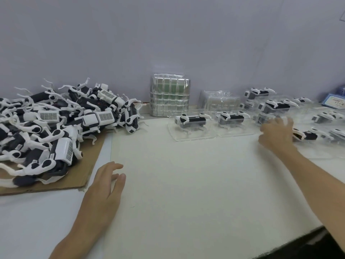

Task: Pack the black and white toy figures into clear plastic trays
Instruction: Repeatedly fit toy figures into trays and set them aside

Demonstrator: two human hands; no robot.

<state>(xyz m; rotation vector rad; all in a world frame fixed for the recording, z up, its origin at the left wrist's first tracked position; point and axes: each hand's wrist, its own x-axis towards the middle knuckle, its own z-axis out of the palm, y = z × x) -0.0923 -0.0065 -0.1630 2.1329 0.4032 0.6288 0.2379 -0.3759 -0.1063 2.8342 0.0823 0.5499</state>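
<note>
Head view. The loose heap of black and white toy figures (61, 120) lies at 10 o'clock on a flat brown cardboard sheet (82, 176). I see bodies pointing every way there, with thin white legs sticking up and out.

At 12 o'clock two shallow clear plastic trays sit side by side with their edges meeting. The left tray (175, 135) holds one packed figure (193, 120) and the right tray (240, 133) holds a second packed figure (232, 118). Each stands legs down, its long axis running from 9 to 3 o'clock.

Behind them, against the pale wall, stand a tall stack of empty clear trays (169, 96) and a lower stack of the same trays (218, 101). At 2 o'clock a crowd of filled trays (276, 107) holds figures lying along the same line, and a blue box (334, 100) sits beyond them.

A broad stretch of white tabletop (186, 184) shows between the cardboard's right edge and the filled trays. Its near edge cuts across at 5 o'clock.

The left hand (104, 184), at 7 o'clock, is palm down just beside the cardboard's near corner. Its fingers are straight and close together, pointing toward 12 o'clock, and it grips nothing.

The right hand (276, 135), at 3 o'clock on an outstretched arm, has its fingers spread wide at the near side of the filled trays. It is blurred, and I cannot tell whether it touches one.
</note>
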